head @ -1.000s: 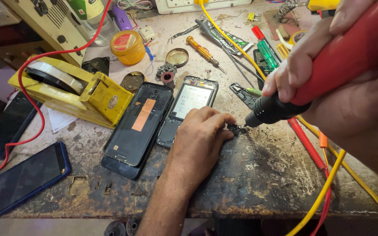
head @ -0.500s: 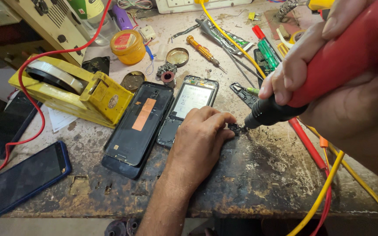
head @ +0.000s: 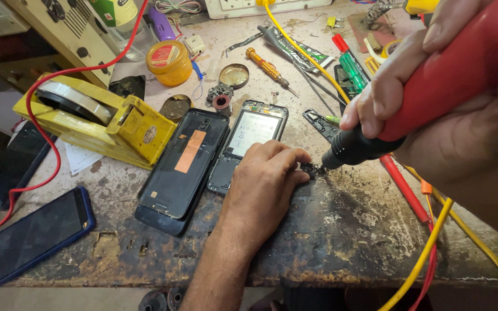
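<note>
At frame centre, the left hand (head: 263, 184) pins a small dark part (head: 310, 169) flat to the table (head: 347, 230); the right hand (head: 433, 98), upper right, grips a red soldering iron (head: 433, 86), tip touching the part.

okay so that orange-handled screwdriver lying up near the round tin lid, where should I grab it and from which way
Grip the orange-handled screwdriver by its ribbed handle, coming straight down from above. It lies flat on the bench with the thin metal shaft pointing toward the yellow cable; the handle end, nearer the round tin lid, is thickest and looks free of clutter.
</note>
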Demonstrator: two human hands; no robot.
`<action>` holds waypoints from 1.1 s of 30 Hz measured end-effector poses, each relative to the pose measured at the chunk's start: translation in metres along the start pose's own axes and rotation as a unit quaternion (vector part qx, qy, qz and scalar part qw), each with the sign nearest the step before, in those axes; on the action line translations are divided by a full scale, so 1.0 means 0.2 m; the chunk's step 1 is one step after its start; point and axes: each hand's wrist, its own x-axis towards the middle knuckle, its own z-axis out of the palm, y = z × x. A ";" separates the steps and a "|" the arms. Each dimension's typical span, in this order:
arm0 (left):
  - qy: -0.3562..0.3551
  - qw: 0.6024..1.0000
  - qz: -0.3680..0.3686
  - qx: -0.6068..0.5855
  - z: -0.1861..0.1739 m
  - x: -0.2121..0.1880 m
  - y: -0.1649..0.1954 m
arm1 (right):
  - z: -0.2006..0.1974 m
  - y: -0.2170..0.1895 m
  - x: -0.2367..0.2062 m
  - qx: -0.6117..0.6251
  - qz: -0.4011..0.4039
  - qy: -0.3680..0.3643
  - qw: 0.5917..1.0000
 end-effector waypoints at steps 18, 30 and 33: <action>0.002 1.000 0.005 -0.002 0.00 -0.01 0.00 | -0.02 0.03 -0.02 0.025 -0.001 -0.006 1.000; -0.002 1.000 0.003 0.001 0.00 -0.01 0.00 | -0.03 0.06 -0.03 0.036 -0.014 -0.001 0.999; -0.001 1.000 0.007 0.001 0.00 -0.01 0.00 | -0.03 0.04 -0.03 0.026 -0.010 -0.005 1.000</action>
